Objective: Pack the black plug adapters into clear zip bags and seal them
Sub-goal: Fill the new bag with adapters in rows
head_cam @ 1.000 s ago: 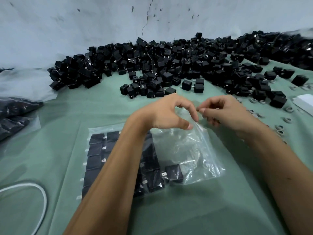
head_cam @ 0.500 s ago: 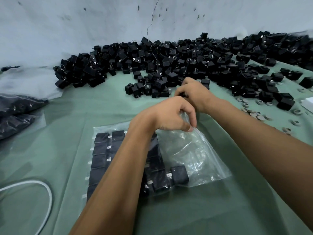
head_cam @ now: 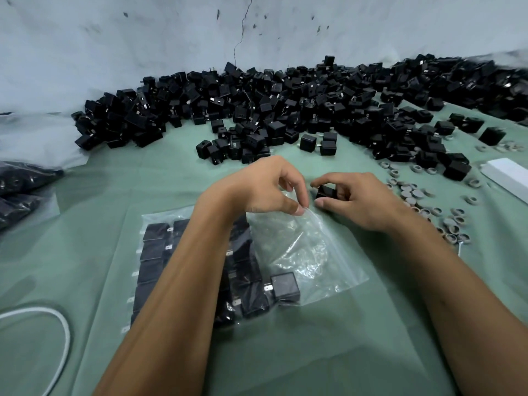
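Note:
A clear zip bag (head_cam: 303,252) lies on the green cloth, partly filled with rows of black plug adapters (head_cam: 155,247); one adapter (head_cam: 284,285) sits apart near the bag's right side. My left hand (head_cam: 263,187) pinches the bag's upper edge and lifts it. Just right of that edge, my right hand (head_cam: 357,198) grips one black adapter (head_cam: 325,192) between thumb and fingers. A big heap of loose black adapters (head_cam: 285,110) stretches along the wall behind.
Grey rings (head_cam: 423,201) are scattered at the right, near a white box (head_cam: 508,175). Filled dark bags (head_cam: 20,187) lie at the left edge. A white cable (head_cam: 61,327) loops at the lower left. The green cloth (head_cam: 328,352) covers the table.
My right hand reached out to the heap, then came back to the bag's mouth with one black adapter. My left hand kept hold of the bag's edge.

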A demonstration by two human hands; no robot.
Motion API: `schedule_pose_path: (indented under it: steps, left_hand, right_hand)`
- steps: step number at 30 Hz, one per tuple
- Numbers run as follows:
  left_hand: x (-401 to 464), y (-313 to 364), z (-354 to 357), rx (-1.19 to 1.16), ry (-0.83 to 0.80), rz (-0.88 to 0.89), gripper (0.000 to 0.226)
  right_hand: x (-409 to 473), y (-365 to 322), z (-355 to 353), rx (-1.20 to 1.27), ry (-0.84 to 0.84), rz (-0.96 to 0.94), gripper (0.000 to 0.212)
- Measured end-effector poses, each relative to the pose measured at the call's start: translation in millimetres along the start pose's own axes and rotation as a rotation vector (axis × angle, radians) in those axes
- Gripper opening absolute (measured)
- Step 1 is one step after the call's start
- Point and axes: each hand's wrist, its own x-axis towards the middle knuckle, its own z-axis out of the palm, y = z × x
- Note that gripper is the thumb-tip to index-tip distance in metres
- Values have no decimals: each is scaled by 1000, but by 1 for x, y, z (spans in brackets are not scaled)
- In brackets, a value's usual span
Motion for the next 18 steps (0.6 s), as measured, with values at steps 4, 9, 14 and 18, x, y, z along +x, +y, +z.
schedule_pose_path:
  steps: [4, 9, 14, 18]
  left_hand:
    - [0, 0, 1, -8, 2, 1, 11]
    - [-1, -1, -2, -12, 14, 8, 11]
    - [-4, -2, -4, -8, 11, 8, 11]
    - [-3, -2, -5, -6, 7, 9, 11]
  right_hand:
    - [-2, 4, -4, 96, 5, 21, 30]
    - [-12, 5, -14, 458, -80, -42, 8]
    - [-12, 1, -9, 241, -64, -73, 41]
    - [-10, 0, -9, 36, -52, -13, 36]
